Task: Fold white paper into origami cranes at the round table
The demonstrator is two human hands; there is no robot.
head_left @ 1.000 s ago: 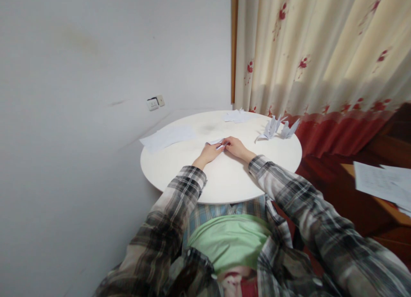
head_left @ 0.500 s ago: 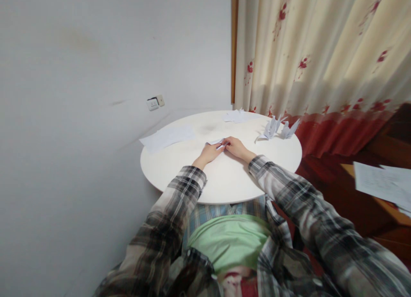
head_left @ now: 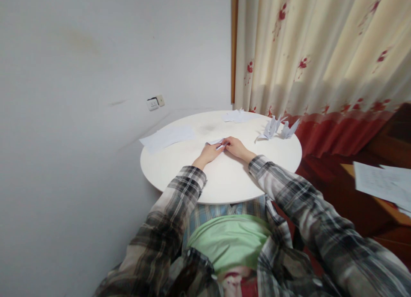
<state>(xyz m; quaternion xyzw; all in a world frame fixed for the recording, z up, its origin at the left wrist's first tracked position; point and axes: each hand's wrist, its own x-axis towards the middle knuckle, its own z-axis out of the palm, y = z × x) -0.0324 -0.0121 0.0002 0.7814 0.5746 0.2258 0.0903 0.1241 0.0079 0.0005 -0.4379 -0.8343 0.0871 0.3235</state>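
A small folded piece of white paper (head_left: pixel 214 141) lies on the round white table (head_left: pixel 231 183), partly covered by my fingers. My left hand (head_left: pixel 211 153) rests over its near left part, thumb and fingers closed on it. From the right, my right hand (head_left: pixel 235 146) pinches the paper's right end, its fingertips meeting those of the left hand. The exact shape of the folds is hidden under the fingers.
White paper sheets (head_left: pixel 168 138) lie at the table's left. Paper scraps (head_left: pixel 236 116) sit at the far edge. Folded paper cranes (head_left: pixel 271 128) stand at the right. A wall socket (head_left: pixel 152 104) is beyond the table; printed sheets (head_left: pixel 379 183) lie on wooden furniture at right.
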